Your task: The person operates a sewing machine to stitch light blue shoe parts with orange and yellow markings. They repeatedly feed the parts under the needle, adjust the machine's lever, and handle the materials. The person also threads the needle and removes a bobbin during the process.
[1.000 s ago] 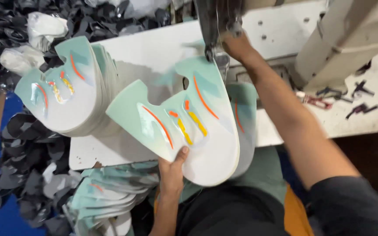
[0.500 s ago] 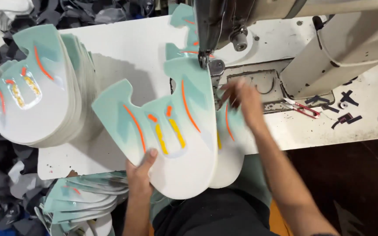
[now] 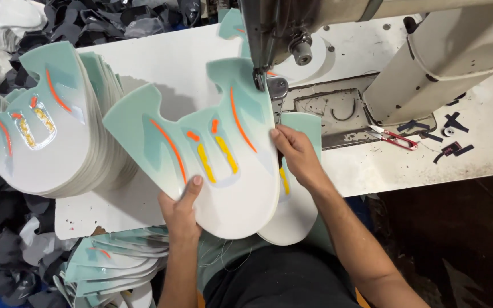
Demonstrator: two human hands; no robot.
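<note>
Mint-green flat shoe-upper panel with orange and yellow stripes [image 3: 212,154] was shifted under sewing-machine needle [image 3: 256,80], left hand [image 3: 182,208] pinching its lower edge, right hand [image 3: 293,149] now gripping its right edge.

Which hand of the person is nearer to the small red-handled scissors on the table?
Right. The right hand holds the shoe-upper piece's right edge, with bare table between it and the red-handled scissors. The left hand grips the piece's lower edge, farther away.

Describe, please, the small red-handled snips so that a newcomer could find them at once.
Start at the sewing machine on the white table. The snips lie just below its cream body, right of the right hand. Their red handles set them apart from the black scraps nearby.
</note>
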